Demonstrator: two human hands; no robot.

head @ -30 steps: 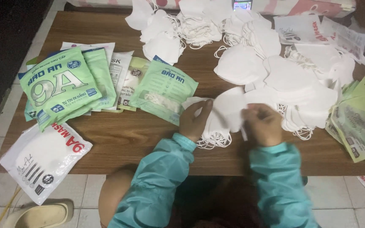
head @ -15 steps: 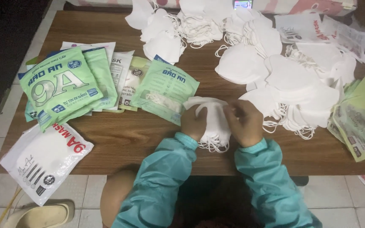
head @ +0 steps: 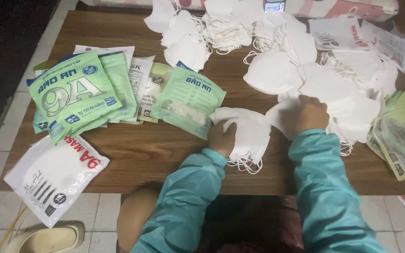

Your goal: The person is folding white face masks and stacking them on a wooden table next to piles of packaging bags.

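My left hand (head: 222,139) grips a small stack of folded white face masks (head: 249,133) near the front of the brown wooden table (head: 137,154), their ear loops dangling below. My right hand (head: 310,114) rests fingers-down on a loose white mask (head: 282,115) at the edge of a big heap of white masks (head: 338,93) to the right. Both arms wear teal sleeves.
Green mask packets (head: 73,93) and another green packet (head: 188,100) lie at left and centre. A white pouch (head: 55,173) overhangs the front left edge. More white masks (head: 221,28) pile at the back, flat packets (head: 401,136) at right. A sandal (head: 43,239) lies on the tiled floor.
My right hand has left the stack and reached right onto the loose mask by the heap. My left hand has stayed in place, holding the stack.
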